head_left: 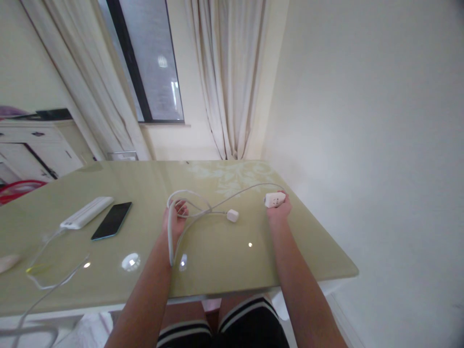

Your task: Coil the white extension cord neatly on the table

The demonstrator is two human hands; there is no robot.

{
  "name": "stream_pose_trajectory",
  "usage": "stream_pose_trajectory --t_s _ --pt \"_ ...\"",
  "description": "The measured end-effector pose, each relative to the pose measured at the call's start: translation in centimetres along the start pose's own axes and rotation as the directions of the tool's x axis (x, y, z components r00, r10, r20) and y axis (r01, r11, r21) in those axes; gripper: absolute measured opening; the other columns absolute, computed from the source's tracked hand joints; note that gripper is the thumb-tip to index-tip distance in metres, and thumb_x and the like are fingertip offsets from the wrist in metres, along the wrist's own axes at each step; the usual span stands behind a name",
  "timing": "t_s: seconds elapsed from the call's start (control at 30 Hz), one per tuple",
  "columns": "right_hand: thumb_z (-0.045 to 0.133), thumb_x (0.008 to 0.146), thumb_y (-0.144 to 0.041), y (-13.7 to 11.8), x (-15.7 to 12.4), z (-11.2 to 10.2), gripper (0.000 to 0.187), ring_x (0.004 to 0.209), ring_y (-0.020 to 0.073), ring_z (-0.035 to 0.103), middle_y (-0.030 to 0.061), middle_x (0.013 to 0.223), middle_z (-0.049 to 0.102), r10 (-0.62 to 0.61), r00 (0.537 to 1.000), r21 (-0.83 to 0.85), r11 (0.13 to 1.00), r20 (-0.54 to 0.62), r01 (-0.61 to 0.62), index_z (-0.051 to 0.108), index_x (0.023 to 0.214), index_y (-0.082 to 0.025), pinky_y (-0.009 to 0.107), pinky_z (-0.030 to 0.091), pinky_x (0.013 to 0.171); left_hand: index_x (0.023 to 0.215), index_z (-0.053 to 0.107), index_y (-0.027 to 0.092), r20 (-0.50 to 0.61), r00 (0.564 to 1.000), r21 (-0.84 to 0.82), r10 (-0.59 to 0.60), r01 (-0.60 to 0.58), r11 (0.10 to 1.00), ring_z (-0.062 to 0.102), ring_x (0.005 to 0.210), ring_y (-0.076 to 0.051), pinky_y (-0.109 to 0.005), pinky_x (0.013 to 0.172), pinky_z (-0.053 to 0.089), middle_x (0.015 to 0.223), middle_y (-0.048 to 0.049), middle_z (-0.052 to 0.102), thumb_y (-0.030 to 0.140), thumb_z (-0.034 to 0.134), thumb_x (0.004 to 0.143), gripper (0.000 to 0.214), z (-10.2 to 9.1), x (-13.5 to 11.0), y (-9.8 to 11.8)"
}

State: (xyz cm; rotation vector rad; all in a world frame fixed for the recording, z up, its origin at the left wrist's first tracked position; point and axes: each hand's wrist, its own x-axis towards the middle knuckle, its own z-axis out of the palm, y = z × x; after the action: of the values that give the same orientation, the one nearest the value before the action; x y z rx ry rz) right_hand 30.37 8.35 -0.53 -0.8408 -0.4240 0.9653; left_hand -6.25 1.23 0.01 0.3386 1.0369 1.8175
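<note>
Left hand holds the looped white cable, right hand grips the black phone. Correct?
Not quite. In the head view the right hand grips a small white socket block; the left hand does hold the looped white cable.

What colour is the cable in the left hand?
The cable is white, best seen in the head view.

On table [308,241]: power strip [87,211] left of phone [111,220]; plug [232,215] between left hand [176,218] and right hand [278,208]
</note>
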Motion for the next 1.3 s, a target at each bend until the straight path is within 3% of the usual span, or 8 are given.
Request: stream_pose_trajectory --t_s 0.33,0.47,0.6,0.73,0.8,1.03,1.2,1.3 --pt "0.069 0.078 -0.049 3.8 -1.7 2.3 0.029 0.064 0.0205 0.061 -0.0011 0.062 0.059 -0.068 0.997 -0.453 0.890 -0.033 0.045 0.065 0.079 -0.020 0.031 0.051 0.058 0.102 0.075 0.013 0.168 0.982 0.144 -0.089 0.065 0.988 0.069 0.062 -0.012 -0.020 0.054 0.055 0.098 -0.0105 0.078 0.022 0.065 0.083 0.023 0.6 -1.4 1.2" --pt "0.073 0.079 -0.045 2.2 -2.8 2.3 0.039 0.113 0.0316 0.062 0.0174 0.112 0.071 -0.309 0.951 -0.619 0.744 0.014 0.251 0.072 0.103 -0.015 0.042 0.052 0.093 0.096 0.077 0.011 0.214 0.974 0.166 -0.079 0.044 0.985 0.073 0.073 -0.015 -0.023 0.067 0.060 0.100 -0.0154 0.079 0.028 0.063 0.087 0.023 1.3 -1.8 0.5" --pt "0.051 0.099 -0.055 1.6 -6.5 3.8 0.047 0.108 0.0280 0.065 0.0163 0.119 0.072 -0.337 0.819 -0.616 0.541 0.465 0.573 0.071 0.117 -0.016 0.042 0.050 0.098 0.096 0.077 0.013 0.379 0.925 0.104 -0.039 -0.001 0.995 0.075 0.093 -0.020 -0.027 0.083 0.061 0.110 -0.0158 0.078 0.033 0.073 0.083 0.024 1.7 -2.5 -0.4" --pt "0.068 0.092 -0.057 3.4 -11.0 5.6 0.048 0.098 0.0234 0.068 0.0087 0.108 0.075 0.033 0.448 -0.396 0.532 0.893 0.749 0.070 0.124 -0.021 0.036 0.051 0.092 0.105 0.076 0.017 0.520 0.850 0.053 -0.089 0.072 0.996 0.073 0.111 -0.025 -0.034 0.094 0.060 0.126 -0.0141 0.074 0.034 0.079 0.083 0.028 2.2 -3.8 -0.4" --pt "0.074 0.089 -0.050 4.2 -12.1 6.0 0.044 0.089 0.0220 0.068 0.0061 0.099 0.076 0.136 0.390 -0.403 0.491 0.911 0.772 0.069 0.123 -0.022 0.034 0.051 0.085 0.106 0.076 0.018 0.534 0.839 0.036 -0.100 0.095 0.995 0.073 0.110 -0.025 -0.035 0.093 0.061 0.129 -0.0128 0.073 0.033 0.082 0.082 0.030 2.4 -4.3 -0.2" --pt "0.065 0.090 -0.046 3.8 -9.9 5.8 0.027 0.068 0.0176 0.065 0.0036 0.076 0.073 -0.034 0.751 -0.460 0.772 0.660 0.439 0.067 0.092 -0.020 0.029 0.050 0.066 0.101 0.077 0.016 0.382 0.924 0.198 -0.023 -0.058 0.978 0.042 0.047 -0.002 -0.017 0.042 0.034 0.089 -0.0028 0.071 0.036 0.094 0.068 0.043 1.9 -3.2 -0.8" --pt "0.075 0.079 -0.051 3.1 -8.9 6.0 0.036 0.065 0.0162 0.061 0.0046 0.078 0.073 -0.133 0.892 -0.398 0.859 0.432 0.321 0.068 0.093 -0.018 0.027 0.046 0.060 0.120 0.075 0.021 0.549 0.828 0.229 -0.115 -0.017 0.973 0.054 0.066 -0.008 -0.020 0.059 0.048 0.100 -0.0037 0.064 0.048 0.089 0.072 0.057 1.4 -3.6 -0.6" --pt "0.082 0.071 -0.049 2.4 -8.5 5.9 0.039 0.063 0.0154 0.060 0.0042 0.075 0.072 -0.151 0.940 -0.396 0.878 0.307 0.270 0.068 0.088 -0.017 0.027 0.046 0.059 0.134 0.069 0.028 0.607 0.782 0.351 -0.138 -0.108 0.930 0.057 0.077 -0.010 -0.022 0.071 0.051 0.122 -0.0063 0.062 0.028 0.094 0.063 0.076 1.1 -4.1 -0.4"
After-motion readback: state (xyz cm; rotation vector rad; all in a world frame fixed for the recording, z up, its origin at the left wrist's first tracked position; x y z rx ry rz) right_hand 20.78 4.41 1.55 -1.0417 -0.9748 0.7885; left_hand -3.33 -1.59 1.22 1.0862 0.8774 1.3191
